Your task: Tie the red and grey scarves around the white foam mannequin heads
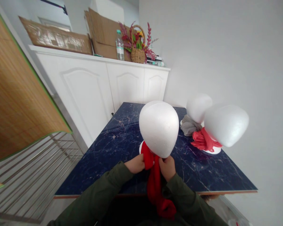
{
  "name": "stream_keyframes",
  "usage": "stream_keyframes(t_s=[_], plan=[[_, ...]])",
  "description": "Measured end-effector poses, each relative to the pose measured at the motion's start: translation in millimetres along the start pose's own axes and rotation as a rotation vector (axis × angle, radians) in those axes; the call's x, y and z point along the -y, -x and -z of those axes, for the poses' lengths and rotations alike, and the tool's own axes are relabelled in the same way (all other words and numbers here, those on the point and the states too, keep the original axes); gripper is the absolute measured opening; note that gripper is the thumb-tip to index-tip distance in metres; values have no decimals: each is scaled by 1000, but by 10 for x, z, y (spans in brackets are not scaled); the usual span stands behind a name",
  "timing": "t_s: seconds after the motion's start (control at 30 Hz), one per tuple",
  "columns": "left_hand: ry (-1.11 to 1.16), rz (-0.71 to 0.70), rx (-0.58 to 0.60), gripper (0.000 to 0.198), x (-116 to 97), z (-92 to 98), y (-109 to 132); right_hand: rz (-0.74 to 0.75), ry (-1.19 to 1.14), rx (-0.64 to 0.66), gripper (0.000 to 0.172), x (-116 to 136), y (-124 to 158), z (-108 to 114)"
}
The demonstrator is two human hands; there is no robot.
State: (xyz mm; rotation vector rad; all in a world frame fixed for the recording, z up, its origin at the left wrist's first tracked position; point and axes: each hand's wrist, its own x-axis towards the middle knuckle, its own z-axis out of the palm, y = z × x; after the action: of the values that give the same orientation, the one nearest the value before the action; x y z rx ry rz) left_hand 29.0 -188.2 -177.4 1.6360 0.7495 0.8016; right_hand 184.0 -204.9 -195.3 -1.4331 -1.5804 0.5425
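A white foam mannequin head point(159, 127) stands near the front of the dark blue marbled table point(113, 138). Around its neck runs a red scarf point(153, 182), whose long end hangs down over the table's front edge. My left hand point(136, 163) is closed on the scarf at the left of the neck. Just under the head's chin, my right hand point(168, 167) grips the scarf too, with its fingers bent round the cloth. Part of the scarf's wrap is hidden behind the head and my hands.
At the right of the table stand two more foam heads, one with a grey scarf point(190, 125), the other with a coral-red scarf point(205, 139). A metal rack point(37, 175) with a bamboo mat point(21, 84) is at the left. A white cabinet point(85, 94) bears boxes, a bottle and a flower basket.
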Motion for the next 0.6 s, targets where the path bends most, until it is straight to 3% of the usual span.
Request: stream_keyframes(t_s=[0.17,0.27,0.4,0.5,0.6], plan=[[-102,-93,47,21,-64,-11,-45,81,268,123,18,-7,27,4],[-149,-103,103,20,-69,-18,-61,131,357,152,8,9,54,-20],[-186,-89,129,31,-72,-8,-43,140,185,140,10,9,101,-10],[-247,-157,125,33,-91,-24,-43,120,6,53,16,46,174,40],[-322,-198,91,28,-86,-81,-56,193,93,77,16,125,235,69]])
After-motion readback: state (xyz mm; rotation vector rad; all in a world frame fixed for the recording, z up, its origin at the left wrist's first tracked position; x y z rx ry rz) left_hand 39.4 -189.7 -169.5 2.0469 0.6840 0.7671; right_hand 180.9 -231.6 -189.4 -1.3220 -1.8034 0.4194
